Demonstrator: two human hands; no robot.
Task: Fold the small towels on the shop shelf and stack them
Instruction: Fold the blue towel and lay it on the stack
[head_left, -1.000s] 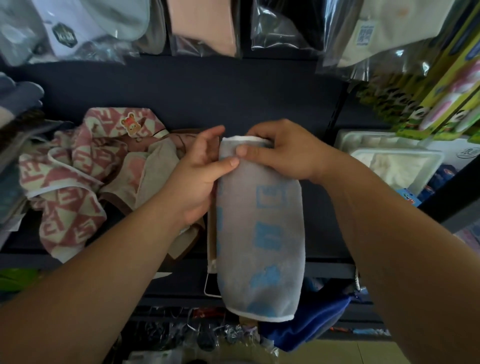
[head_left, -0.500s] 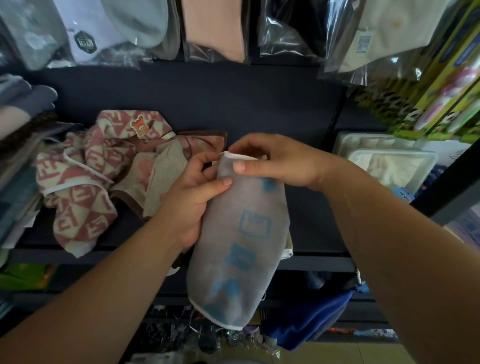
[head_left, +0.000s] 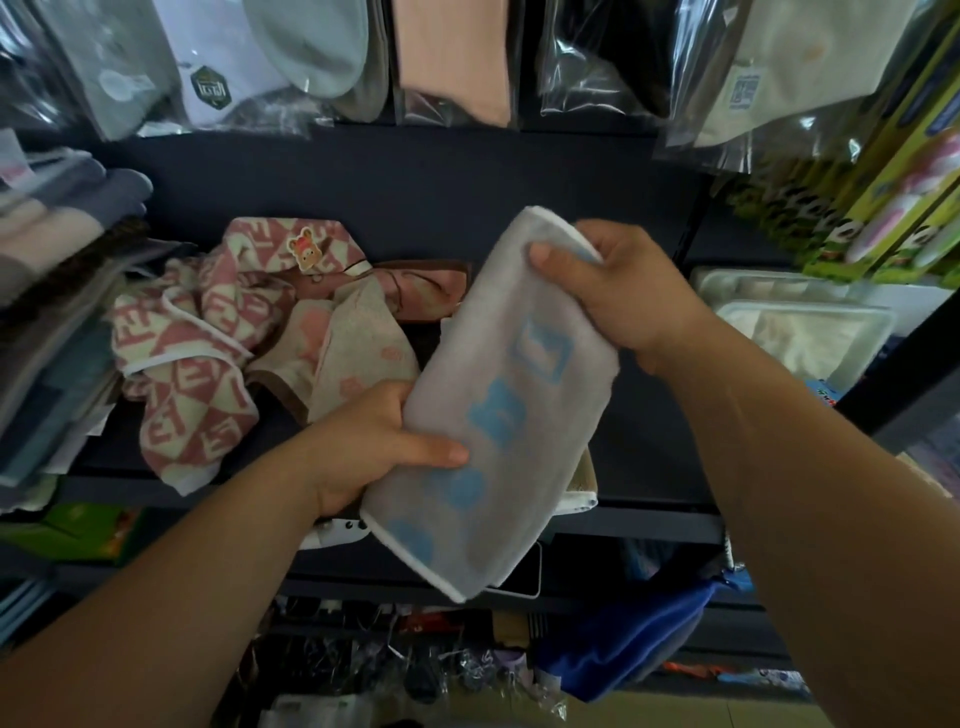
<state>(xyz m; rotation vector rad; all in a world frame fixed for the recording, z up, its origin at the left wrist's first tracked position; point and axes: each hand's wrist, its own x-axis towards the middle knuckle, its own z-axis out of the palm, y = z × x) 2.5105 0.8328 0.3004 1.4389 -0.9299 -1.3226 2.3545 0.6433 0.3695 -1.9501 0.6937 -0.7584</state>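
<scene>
A grey towel with blue letters (head_left: 498, 405), folded into a long strip, hangs tilted above the dark shelf (head_left: 415, 208). My right hand (head_left: 618, 291) pinches its upper end. My left hand (head_left: 379, 447) grips its left edge near the lower end, thumb on top. To the left, a crumpled pink-and-cream patterned towel (head_left: 192, 353) and a beige towel with pink spots (head_left: 353, 353) lie unfolded on the shelf. A cream towel edge (head_left: 582, 488) shows under the grey one.
Bagged goods (head_left: 447, 57) hang above the shelf. Folded cloths (head_left: 57, 223) are stacked at the left. White trays (head_left: 800, 332) and green boxes (head_left: 872, 208) stand at the right. A blue cloth (head_left: 639, 639) lies on a lower level.
My left hand slid from the towel's top down its left edge to the lower part. The towel tilted, its upper end moving right and its lower end left.
</scene>
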